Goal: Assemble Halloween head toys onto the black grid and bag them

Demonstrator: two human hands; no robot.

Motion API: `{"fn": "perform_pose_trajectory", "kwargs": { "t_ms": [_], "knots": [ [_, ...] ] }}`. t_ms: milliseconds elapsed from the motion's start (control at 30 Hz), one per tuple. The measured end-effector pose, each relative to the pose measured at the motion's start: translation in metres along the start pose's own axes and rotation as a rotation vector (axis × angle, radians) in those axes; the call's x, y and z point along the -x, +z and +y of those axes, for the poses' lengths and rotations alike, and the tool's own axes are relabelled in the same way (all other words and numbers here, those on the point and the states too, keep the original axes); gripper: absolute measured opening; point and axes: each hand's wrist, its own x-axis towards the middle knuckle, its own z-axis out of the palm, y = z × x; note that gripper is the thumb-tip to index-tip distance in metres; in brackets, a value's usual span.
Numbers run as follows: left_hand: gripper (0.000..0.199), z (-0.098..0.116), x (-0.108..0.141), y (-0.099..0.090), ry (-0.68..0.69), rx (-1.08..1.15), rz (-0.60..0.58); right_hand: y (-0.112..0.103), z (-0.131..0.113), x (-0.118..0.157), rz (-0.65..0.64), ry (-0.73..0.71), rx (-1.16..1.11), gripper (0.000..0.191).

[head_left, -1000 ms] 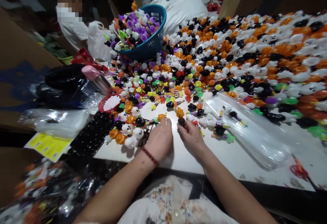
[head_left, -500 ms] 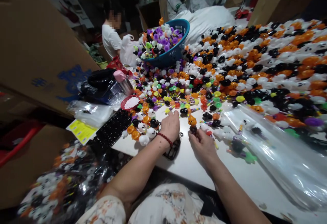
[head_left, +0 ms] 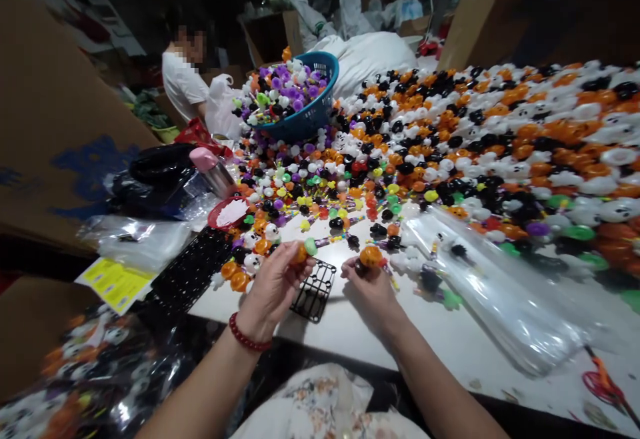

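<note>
My left hand point(head_left: 274, 282), with a red bead bracelet at the wrist, pinches a small piece with an orange part and a green end point(head_left: 311, 246); the fingers hide much of it. In my right hand point(head_left: 374, 292) is an orange pumpkin-headed toy point(head_left: 371, 255) with a dark lower part, tilted and held by thumb and fingers. A black plastic grid point(head_left: 315, 290) lies on the white table point(head_left: 345, 322) between the hands. Beyond them lie small toys with coloured sticks point(head_left: 345, 239) and several pumpkin and skull heads point(head_left: 253, 263).
A large heap of Halloween toys point(head_left: 480, 125) covers the back and right. A blue basket point(head_left: 320, 109) stands on it, full of toys. Clear plastic bags point(head_left: 480, 285) lie at right. A pink-capped flask point(head_left: 213, 169) and red dish point(head_left: 215, 215) stand left. A person point(head_left: 183, 82) is behind.
My left hand has drawn back from the loose toys and now holds the orange and green piece. The pumpkin toy in my right hand has tipped over from upright. The view has shifted.
</note>
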Motion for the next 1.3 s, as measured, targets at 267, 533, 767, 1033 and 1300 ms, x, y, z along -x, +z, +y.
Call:
{"fn": "perform_pose_trajectory", "kwargs": {
  "t_ms": [267,533,767,1033,1300],
  "knots": [
    [0.020,-0.038,0.007,0.002,-0.295,0.236,0.028,0.011,-0.038,0.004,-0.139,-0.026,-0.305,0.039],
    [0.042,-0.015,0.047,-0.026,-0.330,-0.531,-0.176,0.018,-0.059,-0.019,-0.061,-0.146,-0.051,0.035],
    [0.033,0.038,0.028,-0.070,0.873,-1.473,0.116,0.052,-0.048,-0.056,-0.126,-0.354,0.289,0.024],
    [0.040,0.036,-0.024,-0.087,0.994,-1.774,-0.229,0.086,-0.031,-0.083,-0.346,-0.420,0.486,0.011],
    [0.043,0.041,-0.030,-0.091,0.893,-1.804,-0.329,0.096,-0.032,-0.091,-0.497,-0.361,0.624,0.012]
  ]
}}
